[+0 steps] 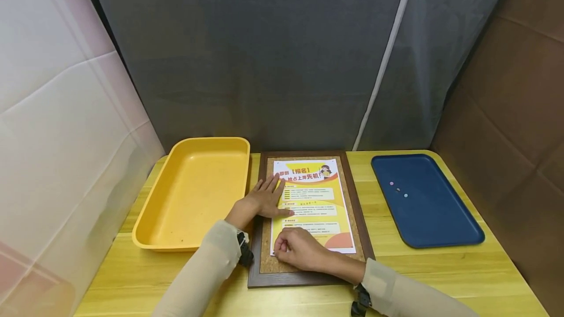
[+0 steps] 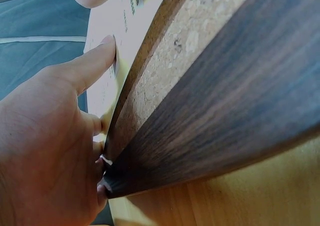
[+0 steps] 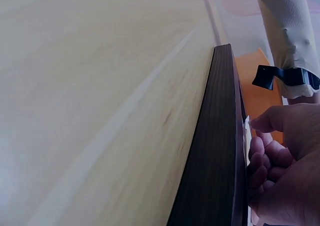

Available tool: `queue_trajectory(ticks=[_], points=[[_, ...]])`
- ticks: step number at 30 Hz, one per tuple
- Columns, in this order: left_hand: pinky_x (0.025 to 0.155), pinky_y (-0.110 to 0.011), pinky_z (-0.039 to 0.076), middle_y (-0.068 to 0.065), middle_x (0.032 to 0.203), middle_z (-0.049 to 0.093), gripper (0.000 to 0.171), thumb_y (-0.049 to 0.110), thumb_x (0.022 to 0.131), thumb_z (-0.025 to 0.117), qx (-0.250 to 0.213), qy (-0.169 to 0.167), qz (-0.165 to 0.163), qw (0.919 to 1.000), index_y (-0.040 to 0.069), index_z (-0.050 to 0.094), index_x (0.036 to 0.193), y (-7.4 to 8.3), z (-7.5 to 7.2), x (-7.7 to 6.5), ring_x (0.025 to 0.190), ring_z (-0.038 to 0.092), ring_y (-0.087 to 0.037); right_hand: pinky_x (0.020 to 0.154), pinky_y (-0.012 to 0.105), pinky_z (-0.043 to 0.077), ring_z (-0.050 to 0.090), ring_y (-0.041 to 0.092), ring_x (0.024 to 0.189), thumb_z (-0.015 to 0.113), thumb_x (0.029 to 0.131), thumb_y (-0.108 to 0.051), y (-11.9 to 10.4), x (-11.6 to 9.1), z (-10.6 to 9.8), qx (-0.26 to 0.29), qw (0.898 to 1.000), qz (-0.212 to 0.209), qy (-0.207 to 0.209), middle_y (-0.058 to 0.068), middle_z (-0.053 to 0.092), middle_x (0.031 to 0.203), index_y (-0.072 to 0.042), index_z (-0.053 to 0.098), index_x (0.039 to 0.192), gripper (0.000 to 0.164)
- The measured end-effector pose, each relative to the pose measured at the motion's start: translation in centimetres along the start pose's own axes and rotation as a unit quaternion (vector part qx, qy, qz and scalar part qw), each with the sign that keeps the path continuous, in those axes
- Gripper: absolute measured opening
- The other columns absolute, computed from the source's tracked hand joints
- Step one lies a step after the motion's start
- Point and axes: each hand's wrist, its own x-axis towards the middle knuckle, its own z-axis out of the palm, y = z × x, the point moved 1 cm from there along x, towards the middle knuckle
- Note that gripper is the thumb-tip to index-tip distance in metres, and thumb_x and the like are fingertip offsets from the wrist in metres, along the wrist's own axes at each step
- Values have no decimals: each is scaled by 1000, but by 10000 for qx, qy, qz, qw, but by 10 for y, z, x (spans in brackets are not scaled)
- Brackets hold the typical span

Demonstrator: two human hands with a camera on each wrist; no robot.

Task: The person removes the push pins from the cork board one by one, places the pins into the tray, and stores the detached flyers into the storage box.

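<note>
A dark-framed cork board (image 1: 308, 278) lies flat on the table with a yellow and white poster (image 1: 317, 199) on it. My left hand (image 1: 264, 197) rests flat on the poster's left edge, its fingers straight. In the left wrist view that hand (image 2: 45, 136) presses a straight finger on the poster (image 2: 115, 36) beside the frame (image 2: 240, 86). My right hand (image 1: 295, 248) sits curled at the poster's lower left corner. In the right wrist view its thumb and fingers (image 3: 285, 161) pinch a white sliver of paper by the frame (image 3: 215, 151).
An empty yellow tub (image 1: 194, 194) stands left of the board. A flat blue tray (image 1: 423, 219) lies to the right with three small pins (image 1: 398, 190) on it. Grey curtains hang behind the wooden table (image 1: 440, 278), with a white wall at left and a brown one at right.
</note>
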Motion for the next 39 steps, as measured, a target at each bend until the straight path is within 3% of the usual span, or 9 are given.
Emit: queue_trajectory(ticks=[13,23,39], points=[[132,-51,6,-17,178,0,106,73,99,52,-61,-20,5,10000,6,11,171,2,-3,-4,165,1,-33,60,15,47,50,-7,65,73,91,-4,9,-8,-10,609,9981,41,-32,-14,59,77,-13,72,87,10],[132,-53,5,-16,178,-2,107,74,98,51,18,-40,-82,10000,8,9,171,3,-3,-5,165,0,-33,62,18,50,52,-5,70,74,91,0,17,-15,-23,830,9965,79,21,-11,62,82,-9,73,91,9],[132,-52,5,-14,178,-3,107,75,98,50,-38,-56,-101,9999,9,8,171,3,-1,-3,165,-1,-32,64,20,51,54,1,72,74,94,-1,27,-20,-60,609,9975,327,114,-9,62,80,-12,72,88,13]])
